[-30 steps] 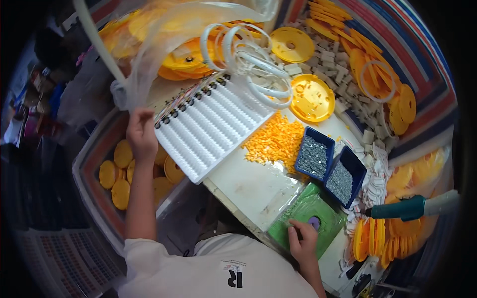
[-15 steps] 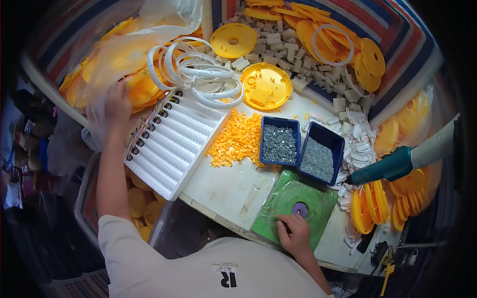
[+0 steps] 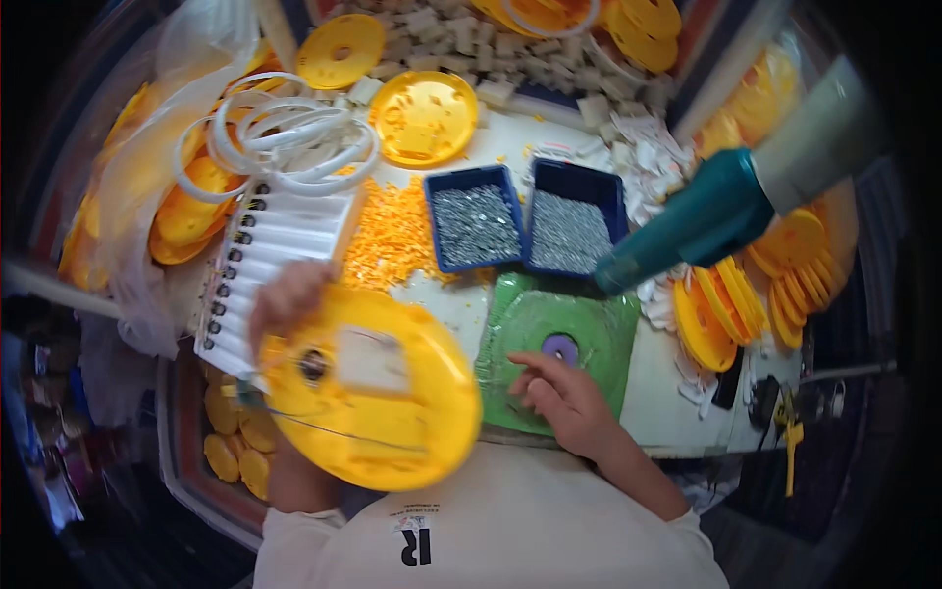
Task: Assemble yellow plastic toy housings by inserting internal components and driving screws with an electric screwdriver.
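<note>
A large yellow plastic disc (image 3: 432,358) is tilted up in front of me, and my left hand (image 3: 289,299) grips its upper left edge. A small round dark part, a whitish rectangle and a thin wire show on its face. Over the green pad (image 3: 510,319) hovers my right hand (image 3: 567,401), with nothing in it, index finger stretched out and the others loosely bent. Just beyond those fingers a purple ring (image 3: 559,348) sits on the pad. Behind the left hand lies a white ridged tray (image 3: 235,294) edged with small black round parts.
Two blue bins, one of darker metal pieces (image 3: 478,226) and one of small screws (image 3: 569,236), stand beside a pile of orange bits (image 3: 388,236). A teal power screwdriver (image 3: 687,216) hangs at the right. White rings (image 3: 285,147) and yellow discs (image 3: 422,118) lie at the back.
My left hand has come back from the bagged yellow parts at the left with a yellow disc. The right hand's fingers have opened out over the green pad. The whole view has shifted.
</note>
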Demonstrator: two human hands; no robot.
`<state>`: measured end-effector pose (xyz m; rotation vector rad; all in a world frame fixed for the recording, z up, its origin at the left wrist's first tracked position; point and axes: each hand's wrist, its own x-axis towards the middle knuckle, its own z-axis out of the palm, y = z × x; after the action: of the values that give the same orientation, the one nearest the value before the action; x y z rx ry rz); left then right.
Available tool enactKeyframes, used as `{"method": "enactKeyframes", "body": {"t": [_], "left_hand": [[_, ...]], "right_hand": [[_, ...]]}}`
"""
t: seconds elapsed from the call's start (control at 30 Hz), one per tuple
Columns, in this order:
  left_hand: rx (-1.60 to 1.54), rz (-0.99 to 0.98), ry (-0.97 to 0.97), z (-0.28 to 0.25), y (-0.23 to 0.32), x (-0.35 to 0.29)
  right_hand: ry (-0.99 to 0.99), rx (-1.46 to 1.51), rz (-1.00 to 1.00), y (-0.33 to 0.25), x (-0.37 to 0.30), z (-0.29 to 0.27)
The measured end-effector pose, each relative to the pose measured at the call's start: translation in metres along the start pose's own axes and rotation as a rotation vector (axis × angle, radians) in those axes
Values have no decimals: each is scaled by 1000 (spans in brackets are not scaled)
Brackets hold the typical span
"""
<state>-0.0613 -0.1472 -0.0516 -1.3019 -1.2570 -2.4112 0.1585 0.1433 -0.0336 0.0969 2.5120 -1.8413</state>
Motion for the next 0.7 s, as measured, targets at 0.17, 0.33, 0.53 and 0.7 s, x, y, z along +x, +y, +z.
{"method": "enactKeyframes", "body": {"t": [0.17,0.33,0.53,0.7], "left_hand": [[-366,-573,171,118,-54,-38],[467,-831,118,83,-56,-34],[632,-754,-634,106,-19,-33],[785,-676,-717,117,-22,-45]], "right_hand": [[92,644,324,31,-17,3],[379,382,310,61,-50,-61],[480,-756,261,50,-40,-79],[522,-733,-152,24,-12,-61]]}}
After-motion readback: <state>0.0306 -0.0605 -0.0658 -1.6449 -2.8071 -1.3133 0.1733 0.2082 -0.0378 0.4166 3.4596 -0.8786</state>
